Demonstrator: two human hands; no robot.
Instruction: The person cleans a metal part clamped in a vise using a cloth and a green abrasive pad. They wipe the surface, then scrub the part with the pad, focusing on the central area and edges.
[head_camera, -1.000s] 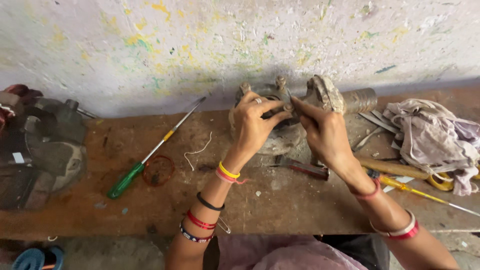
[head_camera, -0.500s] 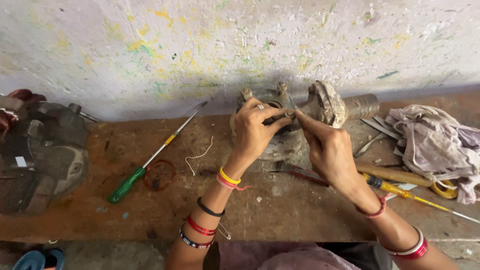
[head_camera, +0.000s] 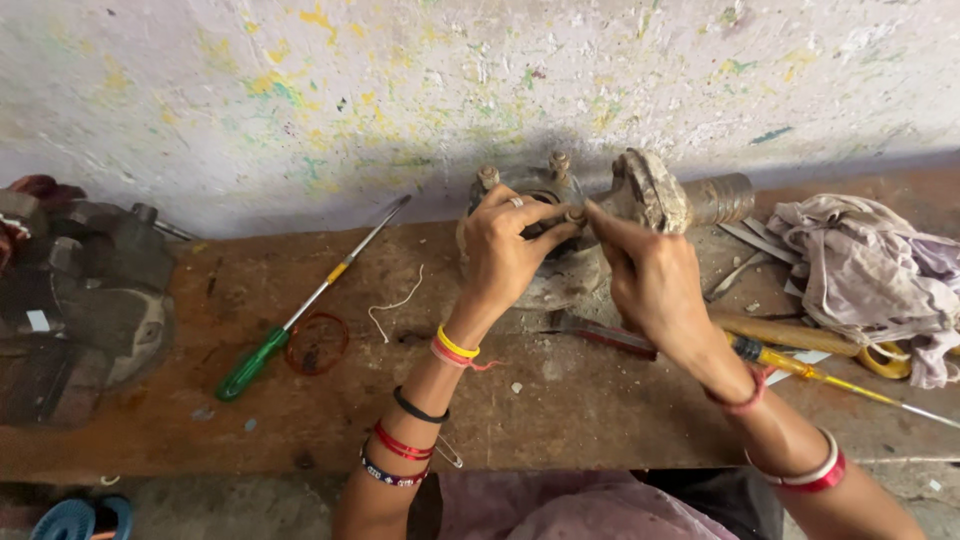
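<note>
A dirty grey metal machine part with studs on top stands on the wooden bench against the wall. My left hand rests on its front, thumb and fingers pinching a small round piece at its middle. My right hand meets it from the right, its fingertips on the same small piece. Both wrists wear coloured bangles and threads. What the small piece is stays hidden by the fingers.
A green-handled screwdriver lies at left by a thin ring and a bit of string. A heavy vise sits far left. At right lie a rag, a yellow screwdriver, a wooden handle, a dark tool.
Both hands have drawn closer together on the middle of the part. The view has shifted slightly; nothing else on the bench has moved.
</note>
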